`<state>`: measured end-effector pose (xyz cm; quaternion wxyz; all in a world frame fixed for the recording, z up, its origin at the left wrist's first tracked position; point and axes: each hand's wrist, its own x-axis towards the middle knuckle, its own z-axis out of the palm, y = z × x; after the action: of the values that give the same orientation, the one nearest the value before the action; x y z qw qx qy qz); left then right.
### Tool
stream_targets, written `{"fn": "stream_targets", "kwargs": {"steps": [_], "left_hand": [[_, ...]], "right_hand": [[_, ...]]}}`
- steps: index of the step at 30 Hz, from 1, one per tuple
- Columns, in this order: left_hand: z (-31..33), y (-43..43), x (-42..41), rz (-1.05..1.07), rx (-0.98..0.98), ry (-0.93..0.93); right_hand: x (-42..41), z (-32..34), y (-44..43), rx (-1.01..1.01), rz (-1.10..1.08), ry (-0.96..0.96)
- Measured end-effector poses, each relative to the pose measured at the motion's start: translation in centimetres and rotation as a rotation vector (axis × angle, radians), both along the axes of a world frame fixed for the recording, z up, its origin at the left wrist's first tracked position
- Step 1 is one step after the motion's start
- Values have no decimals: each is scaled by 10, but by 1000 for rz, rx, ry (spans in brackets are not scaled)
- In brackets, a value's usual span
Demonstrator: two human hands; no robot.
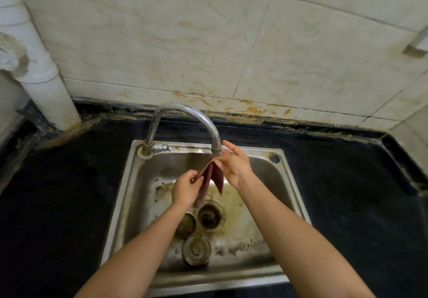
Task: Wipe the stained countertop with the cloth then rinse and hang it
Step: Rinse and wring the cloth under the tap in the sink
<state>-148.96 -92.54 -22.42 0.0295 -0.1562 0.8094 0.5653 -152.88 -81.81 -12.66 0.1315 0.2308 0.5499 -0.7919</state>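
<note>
Under the tap spout, both hands pinch the dark red cloth by its top edge: left hand below the spout, right hand beside it. Best spread it wide so water reaches every fold

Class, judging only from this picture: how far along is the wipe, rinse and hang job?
Wiping looks finished, though stains remain. In hand: both the left hand and right hand hold the cloth under the faucet over the sink. Hanging remains.
</note>
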Motion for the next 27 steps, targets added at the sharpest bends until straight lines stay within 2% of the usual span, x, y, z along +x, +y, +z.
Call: {"fn": "stream_targets", "kwargs": {"steps": [1, 3, 5, 7, 8, 11, 14, 19, 27], "left_hand": [[-4, 0, -2, 5, -43, -34], [-9, -2, -7, 7, 1, -73], [-9, -5, -13, 5, 91, -20], [3, -8, -19, -8, 147, 75], [11, -9, -22, -32, 156, 102], [31, -8, -32, -137, 149, 145], [38, -3, -39, -224, 162, 123], [49, 6, -43, -381, 143, 86], [41, 1, -57, -457, 11, -25]], "right_hand": [[1, 1, 2, 0, -18, 5], [1, 3, 7, -8, -97, 18], [-1, 1, 19, 13, -151, 56], [-2, -3, 34, 95, -104, 95], [-2, -6, 41, 161, -57, 107], [-2, -18, 55, 536, 57, 115], [-2, -22, 64, 762, 28, 93], [-4, -19, 84, 673, -251, 36], [-12, 11, 84, 471, -417, 147]]}}
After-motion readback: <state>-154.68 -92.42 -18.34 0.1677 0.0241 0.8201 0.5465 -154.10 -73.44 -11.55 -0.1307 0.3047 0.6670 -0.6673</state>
